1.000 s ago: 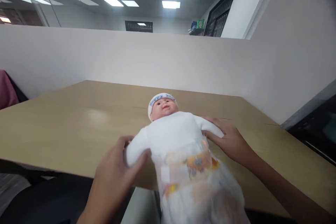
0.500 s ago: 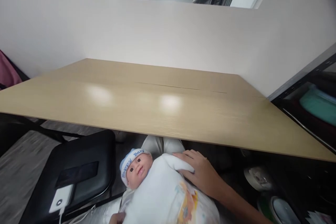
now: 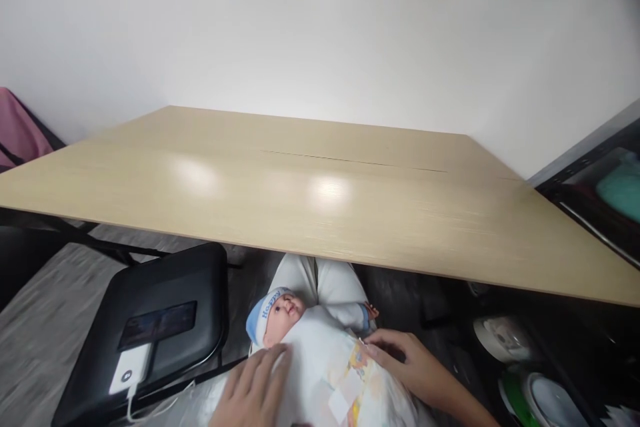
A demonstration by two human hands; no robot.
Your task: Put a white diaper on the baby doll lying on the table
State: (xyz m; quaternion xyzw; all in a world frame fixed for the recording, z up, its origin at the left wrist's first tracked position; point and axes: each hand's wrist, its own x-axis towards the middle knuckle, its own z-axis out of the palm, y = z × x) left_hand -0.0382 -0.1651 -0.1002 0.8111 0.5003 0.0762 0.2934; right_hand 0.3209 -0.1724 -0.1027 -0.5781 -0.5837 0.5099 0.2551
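Observation:
A baby doll (image 3: 286, 315) in a blue-and-white cap lies face up across the lap, its head to the left. Over its body is a white diaper (image 3: 320, 360) with an orange and yellow print and pale square patches. My left hand (image 3: 253, 387) rests with fingers stretched out at the doll's near side, just below its head. On the far right side, my right hand (image 3: 407, 363) pinches the diaper's edge between thumb and fingers. The doll's small hand (image 3: 371, 311) and pale sleeve show beyond the diaper. Its legs are hidden.
A wooden table (image 3: 310, 200) stands in front, its edge just past the knees. At left, a black stool (image 3: 175, 280) carries a dark phone (image 3: 159, 324) and a white power bank (image 3: 131, 368) with a cable. Round containers (image 3: 500, 339) sit low at right, near a dark shelf (image 3: 590, 193).
My left hand has come up from the bottom edge onto the doll's near side. My right hand has shifted down and right along the diaper, and the doll's arm now shows.

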